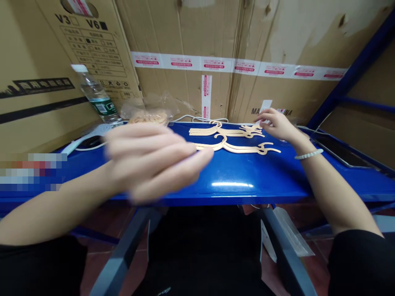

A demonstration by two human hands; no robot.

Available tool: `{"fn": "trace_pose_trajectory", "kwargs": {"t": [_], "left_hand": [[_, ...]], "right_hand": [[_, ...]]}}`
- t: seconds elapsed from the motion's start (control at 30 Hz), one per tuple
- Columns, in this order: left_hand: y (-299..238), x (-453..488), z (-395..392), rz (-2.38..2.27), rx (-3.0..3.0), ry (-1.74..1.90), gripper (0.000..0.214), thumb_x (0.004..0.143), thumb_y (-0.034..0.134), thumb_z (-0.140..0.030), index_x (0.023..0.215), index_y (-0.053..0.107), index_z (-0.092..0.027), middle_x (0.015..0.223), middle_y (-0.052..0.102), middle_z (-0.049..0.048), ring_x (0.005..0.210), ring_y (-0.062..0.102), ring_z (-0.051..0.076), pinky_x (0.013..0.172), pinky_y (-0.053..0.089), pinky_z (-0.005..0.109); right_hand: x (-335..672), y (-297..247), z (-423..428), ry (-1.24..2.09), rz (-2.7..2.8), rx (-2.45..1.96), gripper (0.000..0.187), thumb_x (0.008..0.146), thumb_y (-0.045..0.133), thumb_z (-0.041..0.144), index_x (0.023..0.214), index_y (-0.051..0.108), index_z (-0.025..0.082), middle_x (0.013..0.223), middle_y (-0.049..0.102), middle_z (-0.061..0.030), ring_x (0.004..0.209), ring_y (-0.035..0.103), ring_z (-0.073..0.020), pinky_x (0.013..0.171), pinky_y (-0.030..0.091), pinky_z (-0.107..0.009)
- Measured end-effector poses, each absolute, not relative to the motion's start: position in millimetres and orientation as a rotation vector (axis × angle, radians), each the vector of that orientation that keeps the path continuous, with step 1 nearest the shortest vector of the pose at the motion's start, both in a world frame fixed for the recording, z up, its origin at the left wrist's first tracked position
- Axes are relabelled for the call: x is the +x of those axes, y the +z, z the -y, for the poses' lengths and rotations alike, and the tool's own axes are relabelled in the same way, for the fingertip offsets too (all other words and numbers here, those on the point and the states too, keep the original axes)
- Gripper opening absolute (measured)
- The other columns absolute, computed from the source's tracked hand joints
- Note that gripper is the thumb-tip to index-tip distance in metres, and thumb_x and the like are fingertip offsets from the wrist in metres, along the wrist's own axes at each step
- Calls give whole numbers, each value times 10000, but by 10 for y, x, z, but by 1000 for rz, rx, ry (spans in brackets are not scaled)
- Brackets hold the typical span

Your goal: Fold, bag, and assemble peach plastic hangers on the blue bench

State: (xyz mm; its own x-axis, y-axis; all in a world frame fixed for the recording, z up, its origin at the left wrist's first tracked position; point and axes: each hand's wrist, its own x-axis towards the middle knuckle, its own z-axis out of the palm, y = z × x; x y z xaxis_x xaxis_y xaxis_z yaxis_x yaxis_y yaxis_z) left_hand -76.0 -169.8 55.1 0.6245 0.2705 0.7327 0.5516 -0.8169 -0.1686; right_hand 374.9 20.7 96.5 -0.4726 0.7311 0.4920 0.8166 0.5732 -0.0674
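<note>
On the blue table lies a cream plastic folding hanger with its hook upward. Behind it sits a small stack of similar hangers. My left hand is raised close to the camera and blurred, its fingers pressed together. It covers the left end of the front hanger; whether it touches that hanger, or what is inside the fingers, I cannot make out. Off the right end of the stack, my right hand hovers with fingers apart and slightly bent, a pale beaded bracelet on the wrist.
A clear plastic bag of cream pieces is at the back, beside a water bottle. Cardboard boxes wall off the rear. A dark flat device lies at right; a white cable runs along the back.
</note>
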Motion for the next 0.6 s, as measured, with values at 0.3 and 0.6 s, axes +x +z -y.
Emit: {"fn": "trace_pose_trajectory", "kwargs": {"t": [0.3, 0.6], "left_hand": [[433, -381, 16, 1063, -2700, -588, 484, 1028, 353, -422, 1117, 731, -134, 1133, 757, 149, 1070, 709, 285, 958, 556, 434], [169, -443, -437, 1118, -2899, -441, 596, 1025, 361, -474, 1447, 548, -96, 1550, 530, 190, 1445, 496, 305, 1222, 368, 453]], "right_hand": [[3854, 1014, -722, -249, 2298, -1787, 355, 883, 516, 97, 1125, 773, 135, 1069, 790, -126, 1028, 724, -280, 981, 554, -398], [3910, 712, -703, -96, 2432, -1759, 377, 892, 572, 182, 1223, 749, 144, 1225, 754, -141, 1100, 705, -290, 966, 540, -371]]}}
